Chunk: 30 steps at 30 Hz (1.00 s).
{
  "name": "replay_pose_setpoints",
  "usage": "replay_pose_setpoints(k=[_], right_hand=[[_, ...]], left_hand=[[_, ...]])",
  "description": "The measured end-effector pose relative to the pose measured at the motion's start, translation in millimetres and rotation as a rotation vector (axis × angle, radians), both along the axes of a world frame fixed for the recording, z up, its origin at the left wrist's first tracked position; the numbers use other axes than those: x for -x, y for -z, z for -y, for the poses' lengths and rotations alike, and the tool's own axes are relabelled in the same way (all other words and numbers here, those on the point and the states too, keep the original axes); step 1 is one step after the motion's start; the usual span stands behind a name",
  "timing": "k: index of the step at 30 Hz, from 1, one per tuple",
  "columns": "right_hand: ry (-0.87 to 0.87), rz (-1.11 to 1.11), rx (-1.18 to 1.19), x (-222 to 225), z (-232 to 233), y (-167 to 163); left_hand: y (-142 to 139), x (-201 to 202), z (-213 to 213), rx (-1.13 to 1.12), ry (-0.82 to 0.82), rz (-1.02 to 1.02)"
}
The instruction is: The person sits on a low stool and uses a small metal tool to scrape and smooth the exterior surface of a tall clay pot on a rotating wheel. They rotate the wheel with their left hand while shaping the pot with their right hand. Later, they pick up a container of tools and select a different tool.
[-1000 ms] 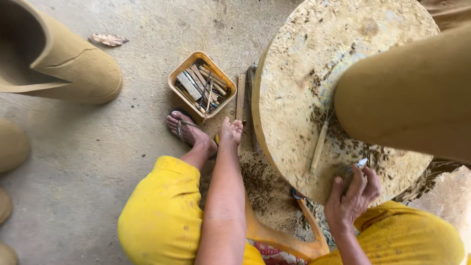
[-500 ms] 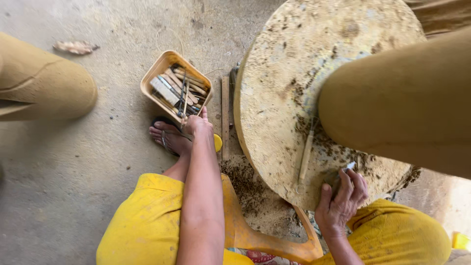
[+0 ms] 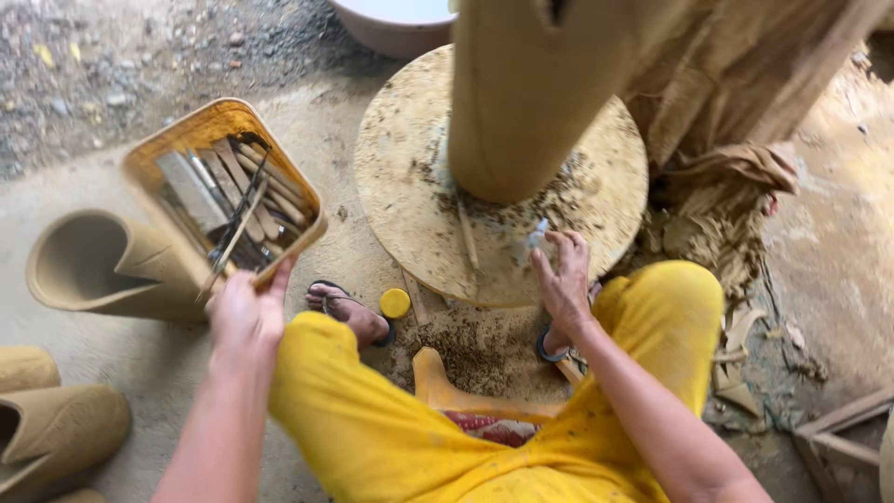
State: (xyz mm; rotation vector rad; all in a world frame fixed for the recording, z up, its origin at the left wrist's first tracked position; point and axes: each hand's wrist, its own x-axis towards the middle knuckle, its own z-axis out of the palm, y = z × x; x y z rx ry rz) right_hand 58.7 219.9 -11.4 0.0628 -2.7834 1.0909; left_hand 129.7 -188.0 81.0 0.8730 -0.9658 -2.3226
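My left hand [image 3: 244, 312] grips the near rim of an orange plastic tray [image 3: 177, 140] and holds it tilted off the ground. The tray holds several wooden and metal shaping tools [image 3: 228, 200]. My right hand [image 3: 563, 279] rests at the near edge of a round clay-smeared turntable [image 3: 400, 177], with a small pale tool [image 3: 537, 233] between its fingertips. A tall tan clay cylinder [image 3: 521, 93] stands on the turntable. A thin wooden stick [image 3: 466, 237] lies on the disc near my right hand. I sit in yellow trousers [image 3: 372, 419] with sandalled feet.
Unfired clay pipe pieces lie at the left: one on its side [image 3: 93, 265], others at the lower left [image 3: 51, 428]. A yellow lid [image 3: 395, 303] sits by my foot. Clay scraps [image 3: 717, 233] pile up right of the turntable, below a hanging brown cloth [image 3: 736, 74]. A basin [image 3: 391, 23] stands behind.
My left hand has taken hold of the tool tray and lifted it, tilted, toward me. The view has swung, so the clay cylinder now appears upright. My right hand stays at the disc edge.
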Motion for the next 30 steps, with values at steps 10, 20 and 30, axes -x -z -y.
replay_pose_setpoints(k=[10,20,30], right_hand=[[-0.290,0.268,1.192,-156.3,-107.4,-110.3],[0.116,0.211,0.845,-274.4,-196.2,-79.6],[0.090,-0.438,-0.038,-254.8,-183.5,-111.9]], left_hand=[[37.5,-214.6,-169.2,-0.129,0.556,0.261],[107.7,-206.4,-273.4,0.206,1.299,0.308],[-5.0,-138.2,-253.8,1.709,0.982,-0.022]])
